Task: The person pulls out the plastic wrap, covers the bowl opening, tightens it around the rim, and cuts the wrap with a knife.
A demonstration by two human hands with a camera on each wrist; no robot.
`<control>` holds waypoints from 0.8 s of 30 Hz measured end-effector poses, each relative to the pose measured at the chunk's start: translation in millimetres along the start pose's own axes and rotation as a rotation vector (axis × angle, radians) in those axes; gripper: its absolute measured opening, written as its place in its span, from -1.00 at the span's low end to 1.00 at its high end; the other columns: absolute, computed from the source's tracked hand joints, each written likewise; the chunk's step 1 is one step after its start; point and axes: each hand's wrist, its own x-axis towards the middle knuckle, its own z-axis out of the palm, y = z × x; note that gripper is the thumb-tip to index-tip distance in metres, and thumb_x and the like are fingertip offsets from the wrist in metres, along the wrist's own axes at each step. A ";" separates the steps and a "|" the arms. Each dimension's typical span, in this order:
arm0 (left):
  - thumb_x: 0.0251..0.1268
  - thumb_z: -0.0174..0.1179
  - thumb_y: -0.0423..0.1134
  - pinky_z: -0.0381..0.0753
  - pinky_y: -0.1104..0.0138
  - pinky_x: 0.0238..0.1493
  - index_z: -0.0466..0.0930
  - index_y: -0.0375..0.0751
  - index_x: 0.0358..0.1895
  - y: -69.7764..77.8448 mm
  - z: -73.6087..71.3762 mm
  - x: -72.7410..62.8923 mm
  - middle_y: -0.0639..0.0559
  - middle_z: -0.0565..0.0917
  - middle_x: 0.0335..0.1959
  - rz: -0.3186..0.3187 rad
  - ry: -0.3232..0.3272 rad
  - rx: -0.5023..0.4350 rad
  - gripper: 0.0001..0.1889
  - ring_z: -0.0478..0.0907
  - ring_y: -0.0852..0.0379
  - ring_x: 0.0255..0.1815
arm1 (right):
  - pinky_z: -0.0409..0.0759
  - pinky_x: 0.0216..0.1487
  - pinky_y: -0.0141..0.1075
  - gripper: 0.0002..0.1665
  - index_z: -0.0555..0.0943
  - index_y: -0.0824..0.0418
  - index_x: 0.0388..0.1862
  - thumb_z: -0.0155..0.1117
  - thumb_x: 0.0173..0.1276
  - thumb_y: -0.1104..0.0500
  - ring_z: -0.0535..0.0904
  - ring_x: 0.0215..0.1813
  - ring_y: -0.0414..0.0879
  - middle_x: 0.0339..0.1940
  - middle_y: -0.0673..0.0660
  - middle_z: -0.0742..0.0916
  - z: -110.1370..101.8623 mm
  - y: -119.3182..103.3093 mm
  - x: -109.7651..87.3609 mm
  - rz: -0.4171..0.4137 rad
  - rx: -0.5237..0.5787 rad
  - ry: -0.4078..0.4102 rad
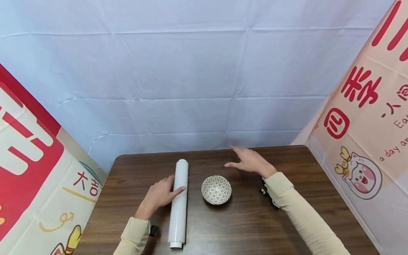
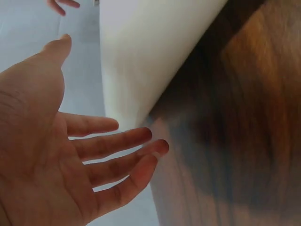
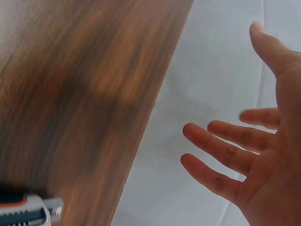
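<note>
A long white roll of plastic wrap (image 1: 179,209) lies lengthwise on the wooden table, its core showing at the near end. My left hand (image 1: 160,193) is at its left side, thumb reaching across over the roll. In the left wrist view that hand (image 2: 61,141) has spread, relaxed fingers with nothing in them, the roll (image 2: 141,52) beyond the fingertips. My right hand (image 1: 250,161) hovers near the table's back edge, fingers extended and empty, as the right wrist view of the hand (image 3: 254,155) also shows. Between the hands sits a small patterned bowl (image 1: 216,190).
A grey and orange tool (image 3: 28,212) with a pale tip, resembling a utility knife, enters the right wrist view at lower left. A dark item with yellow-green marks (image 1: 264,191) shows beside the right sleeve. A pale cloth (image 1: 191,71) hangs behind the table (image 1: 248,226); printed banners flank it.
</note>
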 end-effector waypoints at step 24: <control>0.13 0.59 0.05 0.71 -0.11 0.01 -0.06 -0.34 0.70 33.4 12.9 2.9 -0.63 0.13 0.59 -0.010 -0.111 -0.130 0.24 0.68 -0.43 0.07 | 0.74 -0.16 -0.18 -0.49 0.72 0.22 0.21 0.31 0.55 -0.13 0.76 -0.23 -0.17 0.03 0.14 0.86 33.4 -34.9 14.1 -0.186 -0.041 -0.029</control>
